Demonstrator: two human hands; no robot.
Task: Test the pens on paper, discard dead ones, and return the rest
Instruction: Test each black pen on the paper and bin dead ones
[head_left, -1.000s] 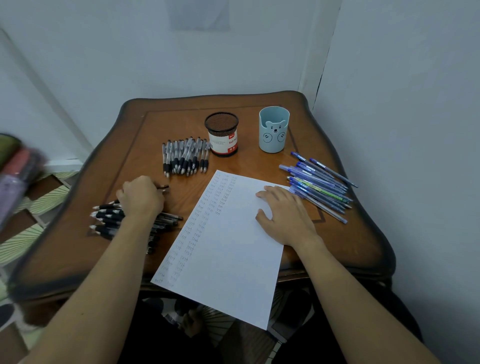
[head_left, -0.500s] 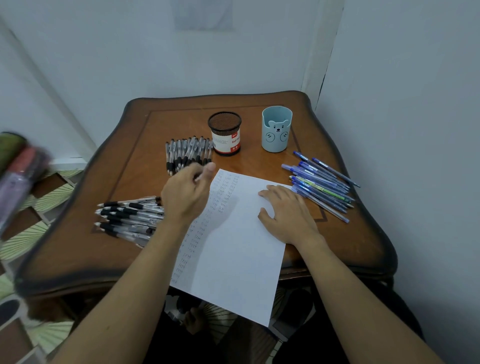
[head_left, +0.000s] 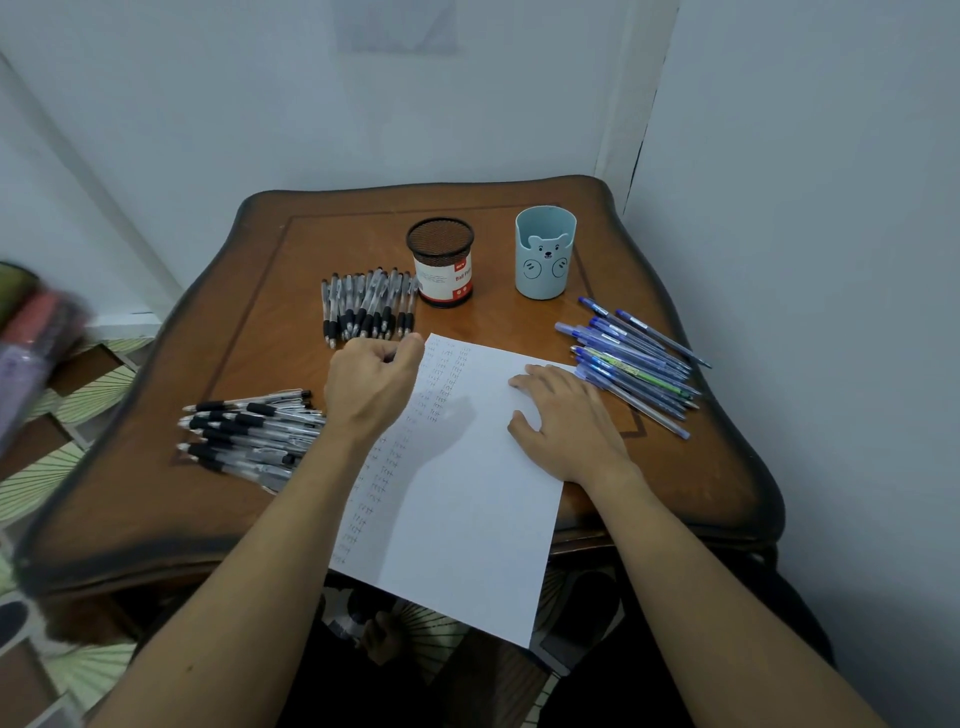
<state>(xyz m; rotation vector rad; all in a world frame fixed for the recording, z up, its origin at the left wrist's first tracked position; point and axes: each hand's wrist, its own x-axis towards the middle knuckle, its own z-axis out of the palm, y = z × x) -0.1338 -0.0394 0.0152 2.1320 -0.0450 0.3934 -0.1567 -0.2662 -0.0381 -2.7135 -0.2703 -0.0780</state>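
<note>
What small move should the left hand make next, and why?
Probably lower the left hand onto the paper and scribble a test mark. Its fingers are curled over the sheet's far left corner as if pinching something hidden, and the right hand presses the sheet flat.

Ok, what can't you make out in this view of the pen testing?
Head view only.
Left hand: its back hides whether the curled fingers hold anything.
Marks on the paper: too small to read.
Mesh cup and bear cup: their walls hide the bottoms inside.
Coloured object at the left edge: blurred and cut off by the frame.
</note>
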